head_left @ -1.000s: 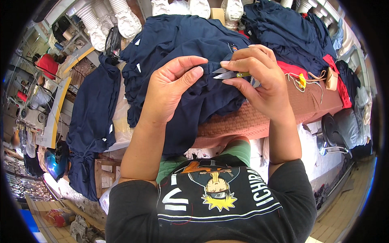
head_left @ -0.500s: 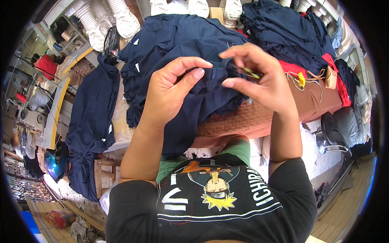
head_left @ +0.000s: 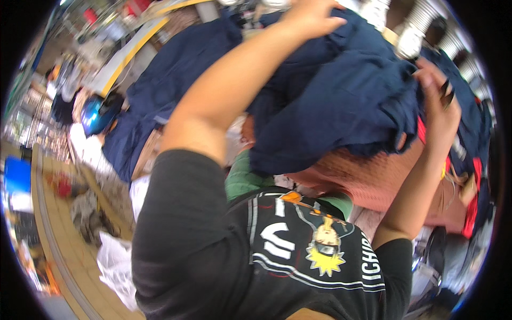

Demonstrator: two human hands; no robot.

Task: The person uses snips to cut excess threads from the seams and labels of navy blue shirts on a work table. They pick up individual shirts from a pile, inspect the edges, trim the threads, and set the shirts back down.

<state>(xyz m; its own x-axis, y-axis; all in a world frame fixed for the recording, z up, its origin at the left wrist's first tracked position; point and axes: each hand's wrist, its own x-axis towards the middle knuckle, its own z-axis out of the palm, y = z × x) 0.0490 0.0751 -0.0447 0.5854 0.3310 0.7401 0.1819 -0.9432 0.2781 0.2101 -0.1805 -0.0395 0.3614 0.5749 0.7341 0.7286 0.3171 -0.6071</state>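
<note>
A navy cloth garment (head_left: 341, 101) spreads between my two hands over the brown padded surface. My left hand (head_left: 314, 18) is at the far side, its thumb and fingers closed around a bit of navy cloth; blur softens the grip. At the garment's right edge, my right hand (head_left: 440, 101) pinches the cloth between thumb and fingers. Small dark pointed snips (head_left: 448, 93) stick out between the fingers of that hand, mostly hidden by them.
More navy garments (head_left: 181, 64) hang over the left side, and another navy pile lies at the far right. Several white ribbed columns (head_left: 421, 26) line the back. A brown textured cover (head_left: 352, 176) lies under the garment. A blue helmet (head_left: 92, 114) is at left.
My hands have moved far apart, the left one away from me and the right one out to the right. The garment is now spread wide, and the view has swung to the left.
</note>
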